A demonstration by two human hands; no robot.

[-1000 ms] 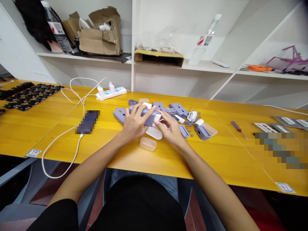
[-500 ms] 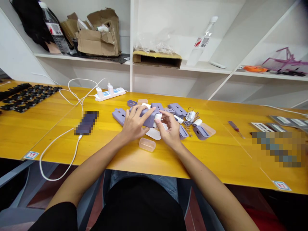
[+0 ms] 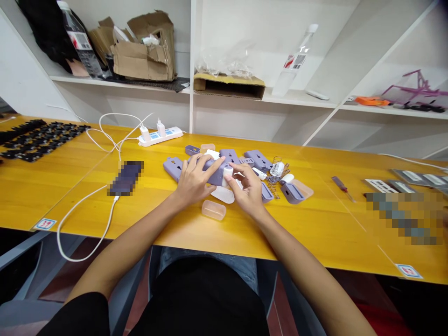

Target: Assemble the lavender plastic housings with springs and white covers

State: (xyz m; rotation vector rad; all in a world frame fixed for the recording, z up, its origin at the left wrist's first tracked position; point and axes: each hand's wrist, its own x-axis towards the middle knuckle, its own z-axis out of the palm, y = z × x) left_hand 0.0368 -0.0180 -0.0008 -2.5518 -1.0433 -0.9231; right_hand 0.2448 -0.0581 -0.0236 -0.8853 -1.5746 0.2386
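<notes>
My left hand is wrapped over a purple plastic housing, its fingers across the top and the thumb underneath. At the housing's right end, my right hand pinches a white plastic piece between thumb and forefinger. The white piece touches the housing's end; how far it is seated I cannot tell. Below the hands lie a white oval cover and a clear pinkish tray. More purple housings lie behind and to the left, and a purple cup-like part sits to the right.
Metal springs lie in a tangle right of my hands. A screwdriver rests farther right. On the left are a phone on a white cable and a power strip. Black parts cover the far left; shelves stand behind.
The white piece has turned a little at the housing's end, showing more upright now. My right forefinger has shifted slightly up and left over it; my left hand has barely moved.
</notes>
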